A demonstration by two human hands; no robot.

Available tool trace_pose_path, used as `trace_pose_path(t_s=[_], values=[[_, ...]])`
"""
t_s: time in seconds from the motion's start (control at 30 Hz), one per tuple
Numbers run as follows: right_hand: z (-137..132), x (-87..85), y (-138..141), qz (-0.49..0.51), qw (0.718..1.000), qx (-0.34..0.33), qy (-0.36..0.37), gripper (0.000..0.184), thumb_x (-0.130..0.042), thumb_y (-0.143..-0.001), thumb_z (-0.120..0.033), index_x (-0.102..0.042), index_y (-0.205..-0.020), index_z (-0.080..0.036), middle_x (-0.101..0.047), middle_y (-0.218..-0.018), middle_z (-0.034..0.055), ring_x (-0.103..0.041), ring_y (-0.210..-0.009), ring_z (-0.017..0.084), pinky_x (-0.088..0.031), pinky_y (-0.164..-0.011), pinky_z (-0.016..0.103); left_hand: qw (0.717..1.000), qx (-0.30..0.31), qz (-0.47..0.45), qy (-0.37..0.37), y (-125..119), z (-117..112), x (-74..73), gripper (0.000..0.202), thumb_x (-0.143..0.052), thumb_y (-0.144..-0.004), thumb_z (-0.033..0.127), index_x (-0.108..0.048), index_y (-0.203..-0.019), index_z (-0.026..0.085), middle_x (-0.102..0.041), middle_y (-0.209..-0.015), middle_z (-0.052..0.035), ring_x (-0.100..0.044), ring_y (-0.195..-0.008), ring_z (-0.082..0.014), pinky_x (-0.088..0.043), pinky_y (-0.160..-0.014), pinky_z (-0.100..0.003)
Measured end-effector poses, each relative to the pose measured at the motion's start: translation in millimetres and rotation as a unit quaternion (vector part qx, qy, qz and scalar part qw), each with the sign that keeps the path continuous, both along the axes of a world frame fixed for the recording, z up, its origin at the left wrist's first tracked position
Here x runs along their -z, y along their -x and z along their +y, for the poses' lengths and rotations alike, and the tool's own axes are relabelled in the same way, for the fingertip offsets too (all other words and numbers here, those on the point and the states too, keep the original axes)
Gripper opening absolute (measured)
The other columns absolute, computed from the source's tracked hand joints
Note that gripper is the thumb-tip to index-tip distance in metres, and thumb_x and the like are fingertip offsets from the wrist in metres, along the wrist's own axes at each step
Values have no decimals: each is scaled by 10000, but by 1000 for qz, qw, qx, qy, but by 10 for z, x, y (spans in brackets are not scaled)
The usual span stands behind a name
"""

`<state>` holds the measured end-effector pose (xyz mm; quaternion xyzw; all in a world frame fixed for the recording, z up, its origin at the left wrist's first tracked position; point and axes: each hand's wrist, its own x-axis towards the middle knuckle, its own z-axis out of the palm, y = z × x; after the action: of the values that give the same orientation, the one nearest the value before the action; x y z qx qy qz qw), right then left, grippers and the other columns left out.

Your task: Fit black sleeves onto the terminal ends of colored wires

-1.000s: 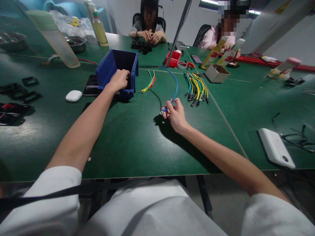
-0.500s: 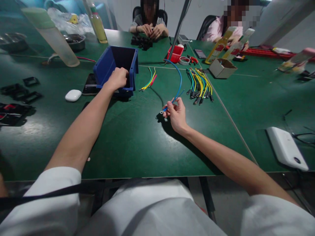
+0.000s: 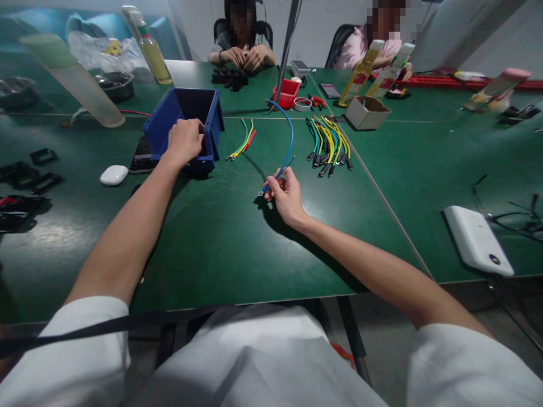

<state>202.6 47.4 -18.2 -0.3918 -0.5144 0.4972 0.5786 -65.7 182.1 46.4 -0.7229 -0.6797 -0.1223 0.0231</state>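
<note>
My left hand (image 3: 185, 140) reaches into a dark blue plastic bin (image 3: 215, 127). Its fingers bend down behind the knuckles, and their tips are hidden, so any part between them cannot be made out. In front of the bin and to its right, my right hand (image 3: 289, 196) pinches a blue wire (image 3: 292, 129) near a ring terminal (image 3: 261, 193) at its end. The rest of the wire arcs up and away over the table. Between the bin and that wire lie a few green and yellow wires (image 3: 245, 141) and a small red piece.
Right of the wire lies a bundle of yellow and green wires (image 3: 328, 141) with black ends. Behind are a small carton (image 3: 367, 115), a red box (image 3: 290, 90) and a tape roll (image 3: 302, 104). Bottles, phones and a white case (image 3: 113, 175) lie around. Two people sit opposite.
The view has swung slightly to the right, so things sit further left. My left hand stays in the bin, shifted slightly within it. My right hand keeps its pinch on the blue wire.
</note>
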Motion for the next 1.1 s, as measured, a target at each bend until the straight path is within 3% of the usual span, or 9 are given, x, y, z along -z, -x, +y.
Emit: trace_pose_path(t_s=[0.3,0.4,0.5,0.77,0.97,1.1], values=[[4,27,8,7,1000,10,-17,303,-628,-868,-448,-406,-927,-251,-592,-726,-67,-560,-483,65,-436,-440,201,980,-34,-118,-160,-73,-162,-2,320,-560,-963,283,-564,-1242,127,-640,-1227,-15,-506,-1008,-131,-354,-976,-303],[16,37,8,19,1000,5,-14,287,-628,-867,-426,-413,-926,-246,-599,-725,-69,-566,-477,61,-437,-434,191,960,-32,-148,-237,-87,-193,31,326,-604,-942,232,-563,-1247,125,-661,-1166,18,-509,-958,-111,-344,-967,-294],[31,42,12,30,999,-4,-8,281,-633,-859,-414,-418,-913,-243,-607,-720,-69,-574,-479,60,-444,-430,184,939,-29,-188,-286,-71,-199,72,255,-665,-893,163,-618,-1139,114,-677,-1066,33,-506,-908,-108,-355,-954,-295],[50,71,30,43,999,-5,-12,287,-651,-850,-408,-431,-920,-237,-615,-691,-75,-576,-469,58,-446,-425,173,888,-38,-330,-317,-76,-429,91,96,-690,-865,113,-650,-950,94,-606,-846,48,-525,-773,-67,-432,-758,-224],[53,67,34,51,999,-7,-13,305,-659,-843,-420,-429,-930,-239,-618,-694,-74,-582,-467,62,-459,-421,177,878,-2,-354,-323,-272,-843,120,96,-693,-853,110,-646,-931,80,-616,-831,26,-560,-774,-74,-444,-704,-221],[59,63,38,53,999,-5,-4,338,-669,-832,-450,-423,-938,-244,-618,-694,-77,-592,-474,65,-466,-425,182,874,23,-387,-292,-446,-1071,194,122,-716,-840,186,-656,-929,128,-648,-838,15,-584,-749,-94,-445,-662,-228]])
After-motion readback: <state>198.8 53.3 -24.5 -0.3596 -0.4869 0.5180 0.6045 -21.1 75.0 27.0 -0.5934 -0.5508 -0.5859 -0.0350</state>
